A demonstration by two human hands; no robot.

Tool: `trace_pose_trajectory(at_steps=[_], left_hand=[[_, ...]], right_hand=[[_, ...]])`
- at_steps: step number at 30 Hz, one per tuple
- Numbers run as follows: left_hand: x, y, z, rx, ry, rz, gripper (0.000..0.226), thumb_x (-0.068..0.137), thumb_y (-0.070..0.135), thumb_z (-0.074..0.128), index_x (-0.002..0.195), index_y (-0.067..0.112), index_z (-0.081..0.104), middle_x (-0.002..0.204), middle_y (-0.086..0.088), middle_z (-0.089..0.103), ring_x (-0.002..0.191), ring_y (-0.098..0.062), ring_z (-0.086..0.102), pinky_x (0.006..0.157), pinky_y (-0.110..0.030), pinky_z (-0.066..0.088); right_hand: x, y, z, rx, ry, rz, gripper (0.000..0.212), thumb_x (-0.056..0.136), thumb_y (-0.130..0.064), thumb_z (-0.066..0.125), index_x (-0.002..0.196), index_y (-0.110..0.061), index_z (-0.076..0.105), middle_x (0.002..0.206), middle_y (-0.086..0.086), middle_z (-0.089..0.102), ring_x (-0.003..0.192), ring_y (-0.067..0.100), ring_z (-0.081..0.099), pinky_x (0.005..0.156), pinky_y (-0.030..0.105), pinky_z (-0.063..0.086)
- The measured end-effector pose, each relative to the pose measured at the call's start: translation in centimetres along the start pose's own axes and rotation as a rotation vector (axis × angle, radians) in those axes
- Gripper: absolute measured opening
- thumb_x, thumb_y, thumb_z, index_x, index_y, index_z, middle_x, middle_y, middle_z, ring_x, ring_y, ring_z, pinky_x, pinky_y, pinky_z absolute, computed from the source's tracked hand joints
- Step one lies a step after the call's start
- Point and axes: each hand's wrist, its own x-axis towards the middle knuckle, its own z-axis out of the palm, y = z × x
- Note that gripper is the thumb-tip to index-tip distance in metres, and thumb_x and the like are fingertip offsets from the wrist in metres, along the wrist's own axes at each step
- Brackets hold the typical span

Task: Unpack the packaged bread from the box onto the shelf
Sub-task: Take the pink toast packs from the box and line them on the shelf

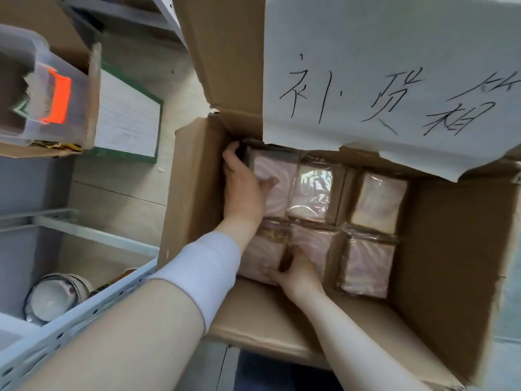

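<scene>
Currently both hands are inside the cardboard box (194, 193). Left hand (242, 190) curls around the bread pack (270, 187) in the far-left corner; right hand (296, 270) pinches the near-left bread pack (265, 256), looks like at its edge. Risks: slippery wrap sliding out, neighbouring packs dragged up, slices crushed by squeezing.
</scene>
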Motion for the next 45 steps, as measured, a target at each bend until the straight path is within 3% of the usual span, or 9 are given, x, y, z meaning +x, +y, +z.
trace_pose_trajectory(at_steps=[5, 9, 15, 20, 25, 30, 35, 40, 45], left_hand=[[-2.4, 2.1, -3.0, 0.009, -0.081, -0.033, 0.061, 0.079, 0.02, 0.071, 0.13, 0.006, 0.041, 0.135, -0.014, 0.042, 0.123, -0.028, 0.045, 0.093, -0.019, 0.032], [-8.3, 3.3, -8.7, -0.245, -0.021, -0.106, 0.052, 0.081, 0.017, 0.07, 0.126, 0.009, 0.046, 0.124, -0.006, 0.057, 0.113, -0.02, 0.054, 0.088, -0.015, 0.035], [-22.6, 2.1, -20.3, -0.59, 0.173, -0.155, 0.049, 0.075, 0.02, 0.076, 0.116, 0.015, 0.051, 0.119, -0.006, 0.062, 0.112, -0.023, 0.059, 0.101, -0.04, 0.047], [-37.8, 0.5, -31.6, -0.958, 0.377, -0.056, 0.043, 0.075, 0.014, 0.073, 0.114, 0.009, 0.057, 0.109, -0.005, 0.067, 0.107, -0.023, 0.063, 0.097, -0.043, 0.049], [-53.7, -3.1, -44.1, -1.037, 0.643, 0.09, 0.051, 0.07, 0.013, 0.07, 0.118, 0.002, 0.055, 0.109, -0.007, 0.067, 0.105, -0.023, 0.064, 0.092, -0.037, 0.051], [-67.5, -10.8, -54.8, -0.97, 0.961, 0.151, 0.042, 0.07, 0.01, 0.07, 0.108, 0.013, 0.053, 0.107, -0.006, 0.065, 0.104, -0.022, 0.063, 0.096, -0.038, 0.05], [-77.3, -24.2, -63.3, -0.902, 1.248, 0.055, 0.038, 0.078, 0.005, 0.07, 0.11, 0.011, 0.051, 0.106, -0.008, 0.063, 0.096, -0.02, 0.062, 0.088, -0.037, 0.05], [-80.8, -36.9, -69.9, -0.896, 1.355, -0.047, 0.03, 0.079, 0.004, 0.069, 0.095, 0.021, 0.051, 0.095, 0.002, 0.063, 0.084, -0.01, 0.061, 0.084, -0.035, 0.05], [-79.1, -45.9, -76.9, -0.87, 1.422, -0.144, 0.042, 0.079, 0.003, 0.07, 0.116, 0.005, 0.052, 0.106, -0.009, 0.062, 0.087, -0.016, 0.06, 0.089, -0.038, 0.05]], right_hand=[[-4.7, 2.4, -4.8, 0.04, 0.137, -0.031, 0.058, 0.074, -0.027, 0.077, 0.122, -0.007, 0.05, 0.115, 0.006, 0.06, 0.11, 0.025, 0.057, 0.085, 0.025, 0.04], [-10.5, 4.0, -9.4, 0.106, 0.265, -0.058, 0.051, 0.071, -0.027, 0.079, 0.113, -0.007, 0.056, 0.108, 0.008, 0.063, 0.101, 0.023, 0.059, 0.09, 0.035, 0.047], [-21.8, 3.5, -11.1, 0.151, 0.195, -0.247, 0.037, 0.067, -0.024, 0.08, 0.098, -0.007, 0.067, 0.084, 0.004, 0.069, 0.076, 0.016, 0.061, 0.067, 0.021, 0.05], [-35.3, 0.1, -7.3, 0.04, 0.037, -0.515, 0.022, 0.075, -0.021, 0.075, 0.095, -0.012, 0.067, 0.074, -0.003, 0.064, 0.063, 0.01, 0.057, 0.047, 0.008, 0.043], [-49.9, -3.5, 1.3, -0.107, -0.174, -0.766, 0.02, 0.079, -0.018, 0.071, 0.098, -0.016, 0.064, 0.089, 0.003, 0.07, 0.078, 0.016, 0.064, 0.064, 0.018, 0.052], [-61.6, -7.3, 14.2, -0.161, -0.37, -1.018, 0.016, 0.078, -0.004, 0.069, 0.093, -0.006, 0.064, 0.075, -0.004, 0.072, 0.066, 0.004, 0.067, 0.065, 0.019, 0.054], [-70.4, -8.2, 30.9, -0.174, -0.517, -1.154, 0.009, 0.072, -0.015, 0.073, 0.078, -0.014, 0.066, 0.064, -0.006, 0.071, 0.059, 0.001, 0.066, 0.063, 0.017, 0.052], [-73.7, -8.2, 48.1, -0.276, -0.45, -1.22, 0.012, 0.071, -0.013, 0.077, 0.069, -0.019, 0.066, 0.064, -0.005, 0.071, 0.075, 0.026, 0.067, 0.084, 0.049, 0.055], [-75.5, -9.7, 62.1, -0.315, -0.411, -1.299, 0.017, 0.076, -0.021, 0.074, 0.088, -0.013, 0.065, 0.077, 0.002, 0.06, 0.074, 0.018, 0.053, 0.063, 0.021, 0.042]])
